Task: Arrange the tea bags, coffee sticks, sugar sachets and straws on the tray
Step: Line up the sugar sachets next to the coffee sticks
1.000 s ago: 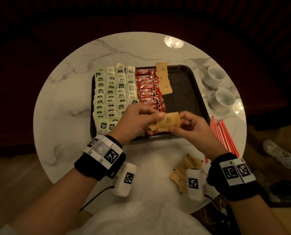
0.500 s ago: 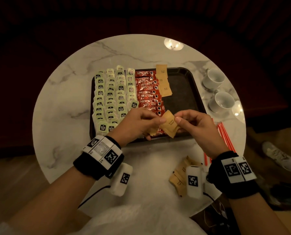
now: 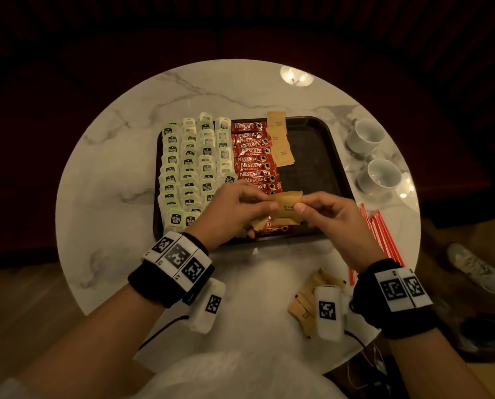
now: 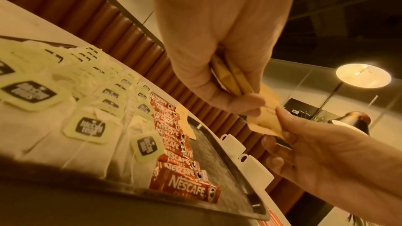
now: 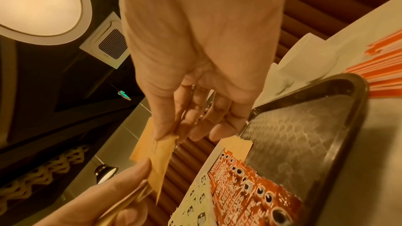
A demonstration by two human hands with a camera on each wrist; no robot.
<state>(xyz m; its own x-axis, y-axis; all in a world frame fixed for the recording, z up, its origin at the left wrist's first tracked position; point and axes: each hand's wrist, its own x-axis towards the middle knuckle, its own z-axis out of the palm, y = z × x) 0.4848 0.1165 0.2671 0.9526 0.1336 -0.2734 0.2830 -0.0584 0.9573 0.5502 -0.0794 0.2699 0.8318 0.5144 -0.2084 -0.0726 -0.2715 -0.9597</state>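
While a light, limp sugar sachet (image 3: 287, 207) is pinched by both hands, its edges are best gripped.

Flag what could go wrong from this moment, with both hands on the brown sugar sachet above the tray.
1. The left hand also holds a small stack of sachets; if its grip loosens as the right hand takes the top sachet, some could drop onto the coffee sticks.
2. The sugar column already lies crooked, one sachet over the tray rim; further placements may skew too.
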